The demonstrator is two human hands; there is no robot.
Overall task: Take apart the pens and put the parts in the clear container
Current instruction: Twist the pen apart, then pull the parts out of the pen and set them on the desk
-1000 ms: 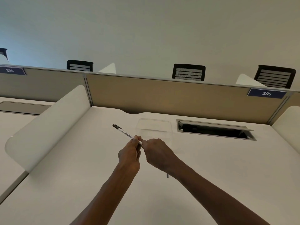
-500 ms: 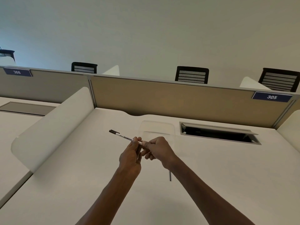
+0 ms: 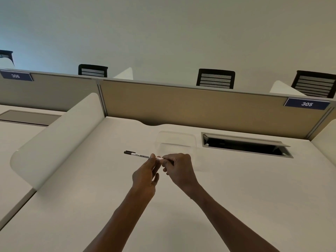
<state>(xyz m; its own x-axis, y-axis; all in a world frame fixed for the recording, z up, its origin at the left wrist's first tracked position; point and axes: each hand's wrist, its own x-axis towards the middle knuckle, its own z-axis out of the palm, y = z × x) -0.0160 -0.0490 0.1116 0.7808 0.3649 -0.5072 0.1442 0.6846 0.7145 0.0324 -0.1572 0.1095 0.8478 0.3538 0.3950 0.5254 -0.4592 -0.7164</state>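
One pen (image 3: 139,155), one clear container (image 3: 176,140) at the desk's (image 3: 236,188) far edge, two hands, four chair backs, two number plates and one open cable hatch (image 3: 245,145) are counted.

The light is soft, even and rather dim, with a warm grey cast over most of the view and a cooler blue tint on the wall (image 3: 21,33) at the upper left. Shadows are faint: only a weak, diffuse one lies on the surface (image 3: 236,188) beneath the arms. There is no glare or hot spot. The wide lens bends straight lines, so the partition (image 3: 190,104) bows and the edges lean outward. Focus is fairly sharp at centre, where print on the pen (image 3: 140,155) shows but is not legible. The clear container (image 3: 175,140) is barely visible against the pale surface.
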